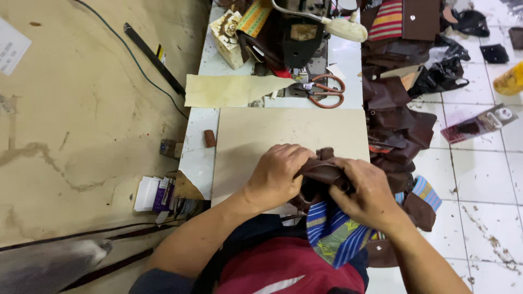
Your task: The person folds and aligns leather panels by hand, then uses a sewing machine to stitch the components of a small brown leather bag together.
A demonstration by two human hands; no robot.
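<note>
A brown leather piece [321,173] was clenched by left hand [278,175] and right hand [366,190]; slippage toward the table edge [218,179] was judged possible.

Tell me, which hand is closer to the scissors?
Right. The right hand is almost directly below the scissors; the left hand sits farther to the side. Both grip the brown piece.

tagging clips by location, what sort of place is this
Probably a small sewing workshop making leather bags. A sewing machine stands on the work table with orange-handled scissors beside it, cut brown leather pieces are piled alongside, and both hands grip a brown leather piece with striped cloth.
</note>
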